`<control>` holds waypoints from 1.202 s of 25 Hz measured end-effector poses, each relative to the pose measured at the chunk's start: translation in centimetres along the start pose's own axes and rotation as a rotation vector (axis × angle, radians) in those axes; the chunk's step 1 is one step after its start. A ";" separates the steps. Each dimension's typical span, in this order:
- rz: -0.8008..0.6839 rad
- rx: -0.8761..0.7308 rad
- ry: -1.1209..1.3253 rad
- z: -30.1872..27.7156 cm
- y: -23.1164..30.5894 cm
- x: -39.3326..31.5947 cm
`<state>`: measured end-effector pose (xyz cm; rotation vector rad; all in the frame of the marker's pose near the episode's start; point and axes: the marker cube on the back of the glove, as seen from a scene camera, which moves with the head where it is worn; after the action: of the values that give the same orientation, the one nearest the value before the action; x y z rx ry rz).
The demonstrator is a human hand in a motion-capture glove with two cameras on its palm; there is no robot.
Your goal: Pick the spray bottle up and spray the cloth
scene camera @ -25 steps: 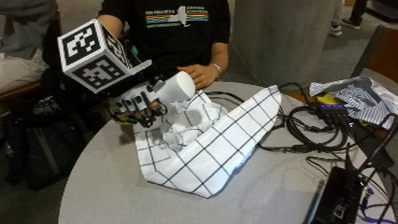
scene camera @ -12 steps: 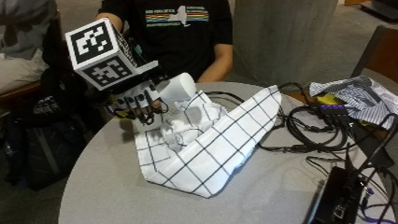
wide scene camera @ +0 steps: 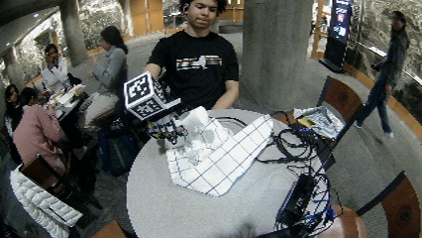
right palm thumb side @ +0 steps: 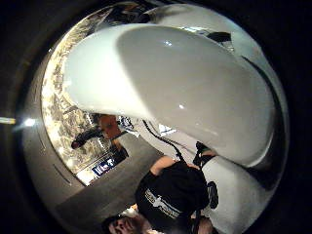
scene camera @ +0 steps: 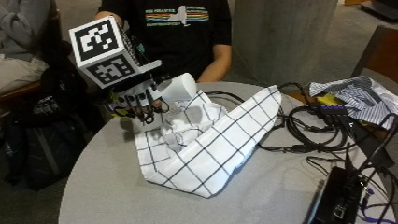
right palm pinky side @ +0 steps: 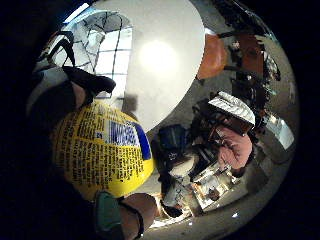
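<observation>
My gloved right hand (scene camera: 140, 100) grips a spray bottle and holds it above the near-left end of the cloth. The bottle's white upper part (scene camera: 180, 86) juts out toward the cloth; its yellow printed label (right palm pinky side: 100, 150) sits close to the palm with fingers curled round it. Its white body (right palm thumb side: 185, 83) fills the thumb side view. The cloth (scene camera: 205, 140) is white with a black grid and lies rumpled and folded on the round grey table (scene camera: 105, 186). The person's bare forearm (scene camera: 211, 70) reaches in behind the bottle. In the wide view the hand (wide scene camera: 168, 130) is at the table's left edge.
A tangle of black cables (scene camera: 311, 126) lies right of the cloth, with a striped garment (scene camera: 360, 93) beyond and a black device (scene camera: 332, 205) at the near right edge. A dark backpack (scene camera: 37, 140) stands on the floor at the left.
The gloved hand with the bottle has risen slightly and tilted. The bare hand seen by the bottle a second ago is now behind it.
</observation>
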<state>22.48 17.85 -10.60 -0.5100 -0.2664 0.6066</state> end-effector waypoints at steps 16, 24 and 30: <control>-0.022 0.027 -0.013 -0.1 0.7 -0.6; -0.371 0.343 -0.437 -0.3 4.7 -5.8; -0.730 0.498 -0.773 5.0 7.2 -14.6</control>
<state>5.58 16.01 -11.51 0.3349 -0.9544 0.1073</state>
